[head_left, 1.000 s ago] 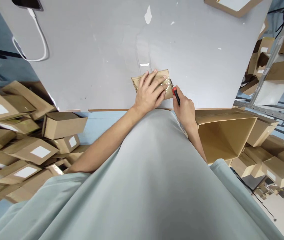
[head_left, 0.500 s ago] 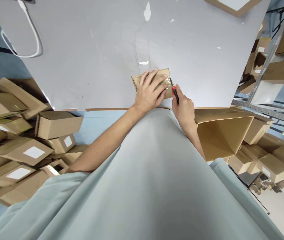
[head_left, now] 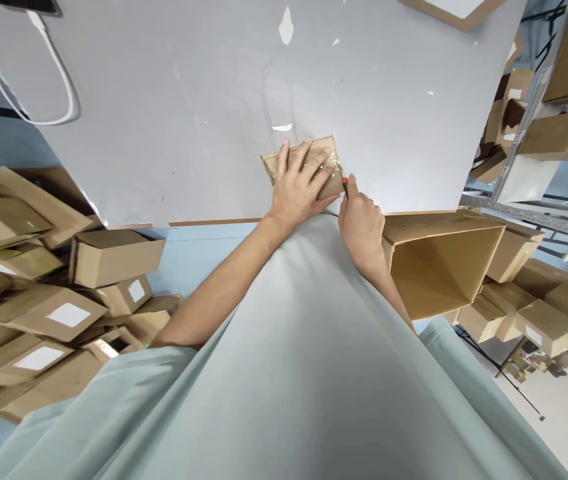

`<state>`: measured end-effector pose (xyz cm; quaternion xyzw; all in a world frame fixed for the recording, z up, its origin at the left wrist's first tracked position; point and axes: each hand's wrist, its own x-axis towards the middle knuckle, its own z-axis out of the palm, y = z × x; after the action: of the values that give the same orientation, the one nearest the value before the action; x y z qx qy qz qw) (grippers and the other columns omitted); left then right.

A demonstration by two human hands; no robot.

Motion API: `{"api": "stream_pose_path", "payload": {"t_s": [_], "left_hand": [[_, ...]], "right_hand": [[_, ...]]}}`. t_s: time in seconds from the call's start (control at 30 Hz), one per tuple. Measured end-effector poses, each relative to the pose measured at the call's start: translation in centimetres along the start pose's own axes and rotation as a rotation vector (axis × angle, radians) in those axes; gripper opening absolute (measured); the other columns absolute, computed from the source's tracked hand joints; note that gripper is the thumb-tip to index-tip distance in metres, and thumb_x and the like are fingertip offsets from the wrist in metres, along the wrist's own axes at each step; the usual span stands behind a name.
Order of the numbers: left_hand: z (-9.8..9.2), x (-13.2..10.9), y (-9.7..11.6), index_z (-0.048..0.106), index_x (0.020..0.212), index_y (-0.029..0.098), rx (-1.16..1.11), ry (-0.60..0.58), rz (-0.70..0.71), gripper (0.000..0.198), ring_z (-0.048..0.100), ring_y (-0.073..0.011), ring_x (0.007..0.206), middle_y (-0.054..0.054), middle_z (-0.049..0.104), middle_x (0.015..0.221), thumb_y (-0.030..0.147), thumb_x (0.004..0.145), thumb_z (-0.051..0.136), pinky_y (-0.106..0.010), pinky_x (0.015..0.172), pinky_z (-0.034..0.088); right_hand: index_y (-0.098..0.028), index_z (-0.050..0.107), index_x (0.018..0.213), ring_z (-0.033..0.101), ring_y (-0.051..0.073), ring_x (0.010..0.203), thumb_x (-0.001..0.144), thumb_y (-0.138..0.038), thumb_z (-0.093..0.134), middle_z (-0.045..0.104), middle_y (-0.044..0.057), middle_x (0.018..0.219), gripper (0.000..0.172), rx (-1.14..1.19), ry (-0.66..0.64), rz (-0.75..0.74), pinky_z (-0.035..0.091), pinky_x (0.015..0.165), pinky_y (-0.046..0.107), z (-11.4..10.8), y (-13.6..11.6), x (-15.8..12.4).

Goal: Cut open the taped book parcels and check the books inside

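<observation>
A small flat brown cardboard packet (head_left: 323, 144) with shiny clear tape lies near the front edge of the grey table. My left hand (head_left: 297, 183) rests flat on it, fingers spread, covering much of its middle. At the packet's right edge, my right hand (head_left: 363, 227) is closed around a small hand tool (head_left: 345, 185) with a red and black handle. Most of the handle is inside my fist. Its thin metal tip meets the packet's right side and is too small to make out.
Scraps of white paper (head_left: 287, 27) lie on the table (head_left: 204, 87). A white cable (head_left: 67, 80) runs from a dark device (head_left: 31, 5) at the far left. An open carton (head_left: 434, 267) stands below the right front edge. Many boxes (head_left: 69, 313) are piled at left.
My right hand has drawn the tool down along the packet's right edge, towards my body. The left hand stays on the packet, its thumb now stretched further out. The view has shifted slightly.
</observation>
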<state>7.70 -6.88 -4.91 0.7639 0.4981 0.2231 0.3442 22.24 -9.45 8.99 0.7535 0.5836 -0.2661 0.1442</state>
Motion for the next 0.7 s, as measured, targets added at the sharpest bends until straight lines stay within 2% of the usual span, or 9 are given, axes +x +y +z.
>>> {"api": "stream_pose_path", "payload": {"t_s": [0.1, 0.27, 0.5, 0.7], "left_hand": [[0.0, -0.1, 0.3, 0.07, 0.149, 0.036, -0.039, 0.011, 0.0, 0.052, 0.036, -0.0443, 0.175, -0.007, 0.061, 0.174, 0.062, 0.104, 0.072, -0.083, 0.145, 0.009], [-0.4, -0.2, 0.8, 0.069, 0.151, 0.038, -0.105, 0.026, -0.017, 0.055, 0.039, -0.0459, 0.174, -0.009, 0.064, 0.171, 0.058, 0.1, 0.077, -0.08, 0.145, 0.014], [-0.5, -0.1, 0.7, 0.069, 0.15, 0.039, -0.092, 0.03, -0.006, 0.054, 0.039, -0.0447, 0.174, -0.008, 0.063, 0.172, 0.061, 0.101, 0.074, -0.078, 0.145, 0.013], [-0.6, 0.1, 0.8, 0.071, 0.149, 0.038, -0.106, 0.019, -0.02, 0.052, 0.039, -0.0452, 0.174, -0.008, 0.064, 0.171, 0.06, 0.101, 0.074, -0.078, 0.145, 0.013]], "right_hand": [[-0.02, 0.047, 0.178, 0.083, 0.034, 0.105, 0.119, -0.026, 0.041, 0.083, 0.019, 0.115, 0.059, -0.072, -0.077, 0.063, 0.066, 0.094, 0.047, -1.2, 0.0, -1.1], [-0.02, 0.046, 0.178, 0.083, 0.037, 0.107, 0.12, -0.031, 0.043, 0.084, 0.021, 0.116, 0.059, -0.118, -0.146, 0.095, 0.065, 0.096, 0.049, -1.9, 0.3, -1.8], [-0.021, 0.042, 0.18, 0.082, 0.034, 0.108, 0.12, -0.027, 0.03, 0.085, 0.016, 0.124, 0.061, -0.042, -0.062, -0.047, 0.064, 0.101, 0.048, -2.6, 0.6, -1.5], [-0.024, 0.041, 0.18, 0.08, 0.036, 0.116, 0.122, -0.035, 0.034, 0.084, 0.016, 0.128, 0.059, 0.01, -0.046, -0.051, 0.061, 0.106, 0.052, -1.5, 0.0, 0.7]]}}
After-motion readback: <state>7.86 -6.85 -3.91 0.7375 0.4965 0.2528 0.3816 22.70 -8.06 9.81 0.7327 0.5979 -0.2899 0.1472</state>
